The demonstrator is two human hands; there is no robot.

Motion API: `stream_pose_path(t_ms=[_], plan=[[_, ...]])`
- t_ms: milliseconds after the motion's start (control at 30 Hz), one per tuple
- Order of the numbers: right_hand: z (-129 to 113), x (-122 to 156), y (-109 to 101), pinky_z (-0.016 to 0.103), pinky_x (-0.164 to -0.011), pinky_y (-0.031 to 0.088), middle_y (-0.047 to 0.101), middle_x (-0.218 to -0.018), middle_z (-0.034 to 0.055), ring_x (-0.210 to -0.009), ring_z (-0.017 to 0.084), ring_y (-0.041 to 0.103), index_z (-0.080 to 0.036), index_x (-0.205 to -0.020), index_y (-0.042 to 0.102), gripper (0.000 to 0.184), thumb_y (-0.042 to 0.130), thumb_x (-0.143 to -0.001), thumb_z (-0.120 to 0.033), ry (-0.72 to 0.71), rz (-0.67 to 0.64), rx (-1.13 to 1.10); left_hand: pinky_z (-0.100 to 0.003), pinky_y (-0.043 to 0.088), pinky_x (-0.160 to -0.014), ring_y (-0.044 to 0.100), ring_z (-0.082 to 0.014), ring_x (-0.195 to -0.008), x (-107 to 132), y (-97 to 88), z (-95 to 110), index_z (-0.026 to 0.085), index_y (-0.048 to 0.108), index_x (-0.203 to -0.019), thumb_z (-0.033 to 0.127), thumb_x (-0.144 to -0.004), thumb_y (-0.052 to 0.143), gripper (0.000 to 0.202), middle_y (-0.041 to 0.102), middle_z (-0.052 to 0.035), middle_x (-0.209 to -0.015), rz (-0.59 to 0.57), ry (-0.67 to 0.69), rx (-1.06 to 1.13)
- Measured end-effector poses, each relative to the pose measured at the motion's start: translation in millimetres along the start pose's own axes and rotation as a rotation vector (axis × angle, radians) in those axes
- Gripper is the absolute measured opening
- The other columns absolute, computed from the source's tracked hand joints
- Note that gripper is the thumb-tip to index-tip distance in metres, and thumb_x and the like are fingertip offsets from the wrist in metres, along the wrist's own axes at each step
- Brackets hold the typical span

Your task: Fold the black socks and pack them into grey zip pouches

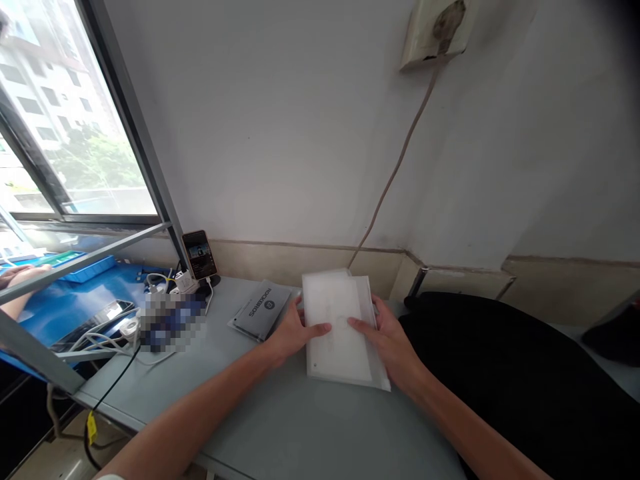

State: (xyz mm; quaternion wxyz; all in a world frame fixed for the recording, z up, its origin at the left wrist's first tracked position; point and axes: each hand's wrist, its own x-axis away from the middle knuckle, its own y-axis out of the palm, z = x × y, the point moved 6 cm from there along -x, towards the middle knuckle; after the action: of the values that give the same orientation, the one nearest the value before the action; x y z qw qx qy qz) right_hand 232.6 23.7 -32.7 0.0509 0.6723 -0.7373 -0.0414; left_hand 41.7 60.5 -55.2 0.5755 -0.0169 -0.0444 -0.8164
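A stack of white translucent plastic bags (337,313) lies on the grey table (300,427) near the wall. My left hand (293,331) grips the stack's left edge, thumb on top and fingers curled beside it. My right hand (387,340) grips the right edge, thumb laid across the top. Both hands rest on the table with the stack between them.
A grey packet with printed lettering (260,309) lies left of the stack. A phone (199,254) stands propped by the window, with chargers and cables (150,313) around it. A large black cloth (525,380) covers the table's right side. Another person's hand (20,280) shows at far left.
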Motion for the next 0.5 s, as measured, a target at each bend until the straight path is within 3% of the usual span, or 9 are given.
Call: stream_pose_path(t_ms=[67,133,267,367,500], plan=[[-7.3,4.0,6.3,0.046,-0.088,0.062,0.072,-0.126,0.0097,-0.109,0.033,0.071,-0.029,-0.135,0.050,0.064,0.077,-0.082,-0.049,-0.151,-0.075,0.062,-0.050,0.050,-0.107,0.060,-0.0334,-0.127,2.5,6.9,9.0,0.020,0.046,-0.143,0.044,-0.075,0.090,0.084,0.060,-0.0179,-0.141,-0.088,0.065,0.028],[-11.8,8.5,8.1,0.047,-0.095,0.058,0.068,-0.129,0.0104,-0.116,0.032,0.066,-0.028,-0.135,0.051,0.057,0.070,-0.088,-0.053,-0.298,-0.067,0.185,-0.048,0.053,-0.103,0.063,-0.0328,-0.123,6.8,12.7,18.6,0.018,0.055,-0.134,0.047,-0.082,0.083,0.066,0.065,-0.0164,-0.134,-0.125,0.167,0.006],[-11.6,14.5,3.7,0.049,-0.104,0.051,0.056,-0.139,0.0140,-0.125,0.032,0.059,-0.028,-0.143,0.035,0.061,0.060,-0.094,-0.055,-0.484,0.063,0.335,-0.045,0.049,-0.105,0.061,-0.0305,-0.123,24.0,15.0,38.7,0.018,0.053,-0.130,0.049,-0.097,0.062,0.046,0.064,-0.0144,-0.131,0.062,0.480,-0.248],[-4.4,11.4,2.0,0.049,-0.108,0.047,0.053,-0.139,0.0145,-0.128,0.032,0.056,-0.028,-0.140,0.032,0.058,0.057,-0.095,-0.054,-0.475,0.059,0.390,-0.043,0.046,-0.106,0.059,-0.0285,-0.123,32.2,16.0,38.9,0.019,0.046,-0.130,0.044,-0.102,0.052,0.038,0.062,-0.0144,-0.130,0.150,0.534,-0.415],[9.5,0.6,-0.6,0.047,-0.098,0.053,0.062,-0.124,0.0124,-0.115,0.032,0.063,-0.029,-0.124,0.039,0.040,0.052,-0.097,-0.055,-0.322,0.002,0.469,-0.041,0.045,-0.106,0.058,-0.0261,-0.123,22.7,13.0,24.0,0.021,0.043,-0.130,0.031,-0.102,0.046,0.030,0.061,-0.0122,-0.130,0.103,0.389,-0.448]])
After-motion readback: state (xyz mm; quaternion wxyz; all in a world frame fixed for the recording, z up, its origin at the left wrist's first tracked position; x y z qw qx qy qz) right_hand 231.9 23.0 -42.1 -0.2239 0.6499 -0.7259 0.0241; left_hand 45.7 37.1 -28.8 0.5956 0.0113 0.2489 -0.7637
